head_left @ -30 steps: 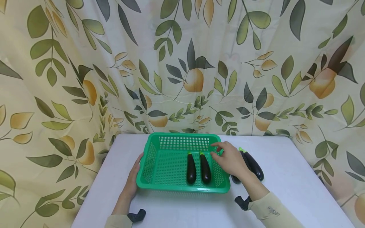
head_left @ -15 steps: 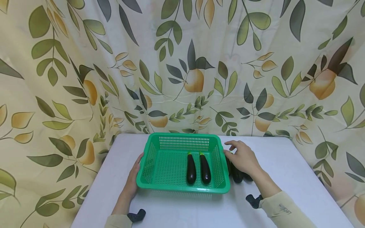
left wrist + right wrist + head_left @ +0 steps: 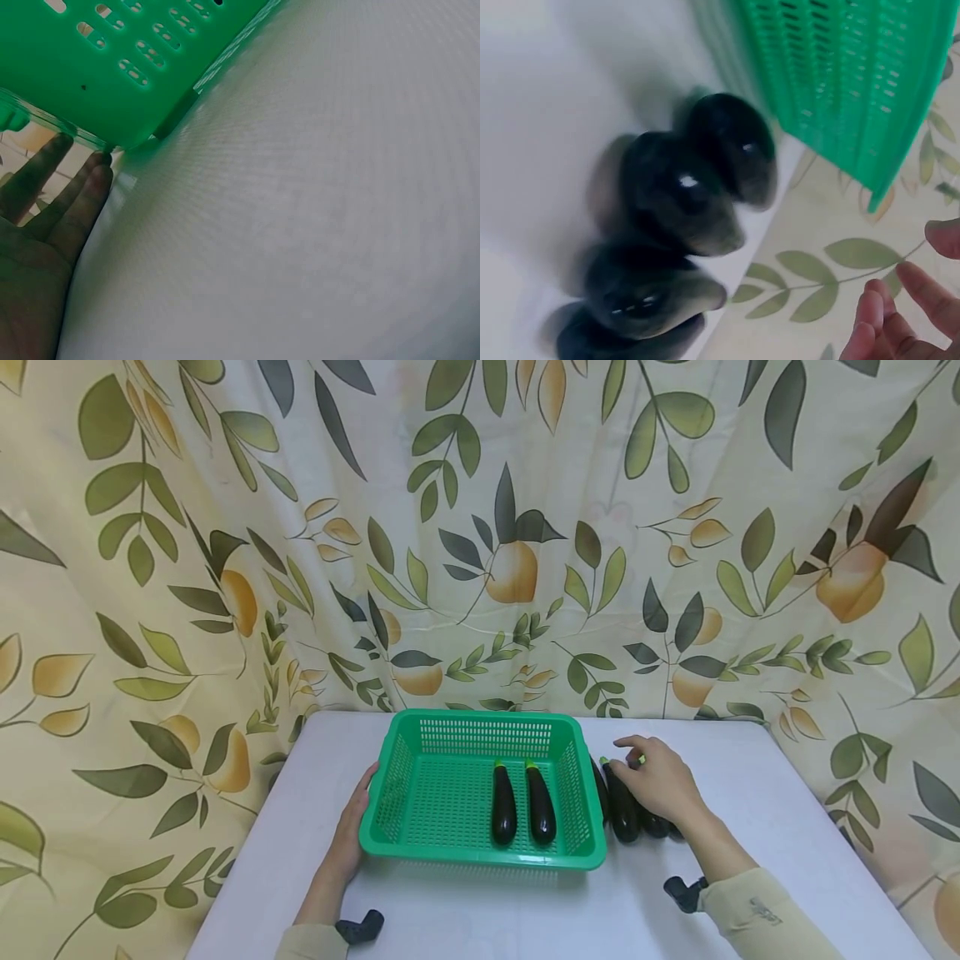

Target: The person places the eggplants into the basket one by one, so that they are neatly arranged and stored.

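Note:
A green plastic basket (image 3: 446, 802) stands on the table with two dark eggplants, a left one (image 3: 504, 806) and a right one (image 3: 541, 806), lying in it side by side. My left hand (image 3: 351, 827) rests along the basket's left wall; in the left wrist view its straight fingers (image 3: 82, 195) reach the green side. Just right of the basket lie several more eggplants (image 3: 622, 814), grouped close together in the right wrist view. Above their stem ends hovers my right hand (image 3: 663, 781), holding nothing, thumb and fingers apart. It partly hides those eggplants in the head view.
The table (image 3: 465, 918) has a white cover. Behind its back edge hangs a curtain (image 3: 622, 527) printed with leaves and fruit. A dark strap piece (image 3: 362, 928) sits at the left wrist, and a similar black piece (image 3: 684, 893) at the right.
My right hand has moved right, from over the basket's right rim to above the outside eggplants. The left hand, the basket and the two eggplants in it stay put.

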A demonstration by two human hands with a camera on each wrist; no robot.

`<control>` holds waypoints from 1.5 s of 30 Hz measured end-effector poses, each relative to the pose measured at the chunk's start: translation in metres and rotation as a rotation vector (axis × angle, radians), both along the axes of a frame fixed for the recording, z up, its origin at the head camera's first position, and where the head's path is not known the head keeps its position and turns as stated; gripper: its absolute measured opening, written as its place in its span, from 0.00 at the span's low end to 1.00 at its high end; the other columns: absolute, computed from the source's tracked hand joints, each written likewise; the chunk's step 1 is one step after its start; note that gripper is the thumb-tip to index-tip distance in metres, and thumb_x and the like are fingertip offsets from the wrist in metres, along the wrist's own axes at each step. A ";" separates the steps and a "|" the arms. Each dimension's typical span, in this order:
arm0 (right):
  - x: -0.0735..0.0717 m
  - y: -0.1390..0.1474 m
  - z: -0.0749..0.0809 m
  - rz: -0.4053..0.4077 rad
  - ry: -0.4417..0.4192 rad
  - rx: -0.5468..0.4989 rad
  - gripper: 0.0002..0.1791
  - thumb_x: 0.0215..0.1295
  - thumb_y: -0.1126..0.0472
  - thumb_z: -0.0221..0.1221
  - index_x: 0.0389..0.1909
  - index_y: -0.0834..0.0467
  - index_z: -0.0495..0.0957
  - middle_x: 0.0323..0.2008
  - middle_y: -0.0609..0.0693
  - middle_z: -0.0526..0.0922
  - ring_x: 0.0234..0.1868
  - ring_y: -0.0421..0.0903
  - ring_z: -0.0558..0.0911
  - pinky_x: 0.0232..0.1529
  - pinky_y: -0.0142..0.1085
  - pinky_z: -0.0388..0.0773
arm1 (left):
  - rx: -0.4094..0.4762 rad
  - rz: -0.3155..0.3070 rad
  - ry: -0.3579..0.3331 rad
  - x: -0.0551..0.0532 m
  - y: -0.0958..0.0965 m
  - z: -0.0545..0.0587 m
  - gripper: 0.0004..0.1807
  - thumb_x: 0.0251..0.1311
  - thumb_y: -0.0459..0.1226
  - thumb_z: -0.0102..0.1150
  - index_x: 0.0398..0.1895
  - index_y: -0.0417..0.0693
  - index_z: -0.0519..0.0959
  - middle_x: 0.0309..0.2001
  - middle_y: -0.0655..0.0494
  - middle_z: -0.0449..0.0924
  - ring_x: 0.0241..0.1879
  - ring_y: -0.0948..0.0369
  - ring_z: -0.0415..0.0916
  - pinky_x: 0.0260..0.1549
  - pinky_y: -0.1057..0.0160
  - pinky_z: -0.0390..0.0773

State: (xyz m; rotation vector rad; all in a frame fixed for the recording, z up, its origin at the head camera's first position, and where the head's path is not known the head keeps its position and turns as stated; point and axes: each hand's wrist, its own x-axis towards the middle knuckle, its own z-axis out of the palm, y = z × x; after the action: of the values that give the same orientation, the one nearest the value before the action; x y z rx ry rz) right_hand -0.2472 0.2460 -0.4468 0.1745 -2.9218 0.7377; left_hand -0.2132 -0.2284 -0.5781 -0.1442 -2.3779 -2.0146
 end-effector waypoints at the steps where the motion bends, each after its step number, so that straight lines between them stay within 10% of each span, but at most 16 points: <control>1: 0.000 0.003 -0.002 -0.009 -0.006 0.004 0.22 0.66 0.53 0.57 0.58 0.58 0.75 0.41 0.60 0.81 0.37 0.52 0.78 0.31 0.40 0.75 | 0.000 0.004 0.003 -0.001 0.000 -0.001 0.26 0.73 0.56 0.20 0.73 0.81 0.52 0.76 0.73 0.47 0.78 0.57 0.37 0.69 0.31 0.36; 28: -0.003 0.060 -0.047 -0.188 -0.195 0.072 0.30 0.64 0.51 0.56 0.61 0.67 0.69 0.49 0.72 0.73 0.45 0.65 0.76 0.36 0.50 0.75 | 0.019 -0.037 -0.011 0.012 0.003 0.024 0.26 0.75 0.51 0.21 0.74 0.76 0.51 0.76 0.71 0.46 0.78 0.56 0.36 0.69 0.32 0.36; 45: -0.001 0.076 -0.061 -0.229 -0.255 0.083 0.32 0.65 0.50 0.56 0.61 0.69 0.68 0.45 0.73 0.73 0.41 0.64 0.77 0.35 0.51 0.74 | 0.019 0.001 0.006 -0.001 -0.002 -0.005 0.26 0.74 0.56 0.19 0.73 0.81 0.52 0.76 0.75 0.47 0.78 0.59 0.36 0.69 0.31 0.34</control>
State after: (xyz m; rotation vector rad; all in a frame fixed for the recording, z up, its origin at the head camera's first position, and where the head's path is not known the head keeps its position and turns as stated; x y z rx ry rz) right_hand -0.2485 0.3224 -0.5077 -0.2628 -3.1382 0.6448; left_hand -0.2144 -0.2299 -0.5828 -0.1483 -2.3538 -2.0322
